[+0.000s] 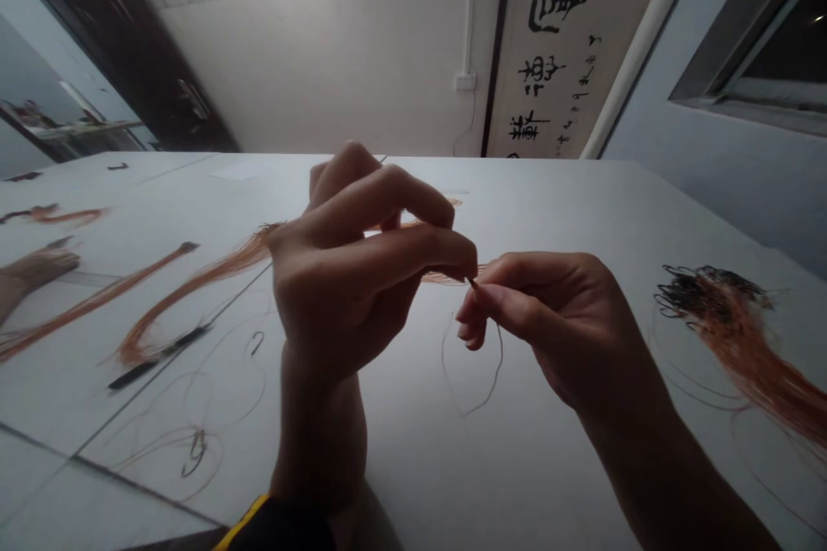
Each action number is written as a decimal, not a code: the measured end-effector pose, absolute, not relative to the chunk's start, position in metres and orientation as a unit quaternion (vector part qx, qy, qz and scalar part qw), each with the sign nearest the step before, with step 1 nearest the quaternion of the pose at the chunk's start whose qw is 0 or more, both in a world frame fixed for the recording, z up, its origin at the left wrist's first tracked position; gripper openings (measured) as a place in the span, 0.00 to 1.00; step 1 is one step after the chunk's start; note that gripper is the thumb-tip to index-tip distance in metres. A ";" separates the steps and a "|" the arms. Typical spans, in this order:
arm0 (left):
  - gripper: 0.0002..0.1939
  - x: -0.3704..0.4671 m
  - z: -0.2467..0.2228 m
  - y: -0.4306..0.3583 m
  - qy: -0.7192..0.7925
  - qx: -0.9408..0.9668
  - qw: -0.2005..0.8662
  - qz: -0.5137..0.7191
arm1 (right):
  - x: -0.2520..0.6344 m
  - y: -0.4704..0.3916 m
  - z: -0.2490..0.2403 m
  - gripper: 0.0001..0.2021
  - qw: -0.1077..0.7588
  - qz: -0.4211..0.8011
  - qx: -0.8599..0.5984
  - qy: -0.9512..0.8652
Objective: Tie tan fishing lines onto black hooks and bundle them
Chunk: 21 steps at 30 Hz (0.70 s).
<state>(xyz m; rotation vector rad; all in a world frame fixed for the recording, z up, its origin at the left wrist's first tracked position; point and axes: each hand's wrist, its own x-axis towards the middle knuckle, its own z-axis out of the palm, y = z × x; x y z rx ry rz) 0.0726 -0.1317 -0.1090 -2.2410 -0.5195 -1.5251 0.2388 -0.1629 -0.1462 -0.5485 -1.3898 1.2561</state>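
Both of my hands are raised over the white table in the middle of the view, fingertips nearly touching. My left hand (pixel 368 275) is bent at the wrist, and its thumb and forefinger meet at a small dark piece. My right hand (pixel 549 310) pinches the other end of this small dark piece (pixel 473 282) between thumb and forefinger. A thin dark thread (pixel 500 362) hangs in a loop below my right fingertips. Behind my fingers, orange strands (pixel 445 277) show in part; the rest of them is hidden.
An orange bundle with black hooked ends (pixel 717 293) lies at the right. More orange bundles (pixel 155 301), a black stick (pixel 161 357) and loose hooked threads (pixel 195 452) are on the white table (pixel 581 215). Another person's hand (pixel 45 265) rests at the left edge.
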 end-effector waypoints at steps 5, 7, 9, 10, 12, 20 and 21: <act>0.09 0.072 -0.109 -0.128 -0.159 -0.796 0.183 -0.554 | 0.238 -0.165 -0.142 0.09 0.543 0.559 -0.263 -0.569; 0.10 0.072 -0.110 -0.129 -0.158 -0.798 0.176 -0.554 | 0.238 -0.166 -0.141 0.09 0.545 0.562 -0.256 -0.567; 0.11 0.073 -0.110 -0.131 -0.163 -0.798 0.170 -0.555 | 0.238 -0.165 -0.142 0.09 0.546 0.562 -0.252 -0.568; 0.10 0.073 -0.110 -0.132 -0.167 -0.797 0.169 -0.555 | 0.239 -0.165 -0.142 0.08 0.546 0.561 -0.251 -0.569; 0.10 0.073 -0.110 -0.133 -0.174 -0.797 0.173 -0.551 | 0.239 -0.165 -0.143 0.07 0.546 0.558 -0.254 -0.572; 0.11 0.073 -0.108 -0.133 -0.162 -0.800 0.183 -0.548 | 0.239 -0.167 -0.142 0.08 0.547 0.542 -0.261 -0.582; 0.11 0.073 -0.108 -0.133 -0.163 -0.799 0.182 -0.549 | 0.240 -0.166 -0.143 0.08 0.546 0.542 -0.262 -0.583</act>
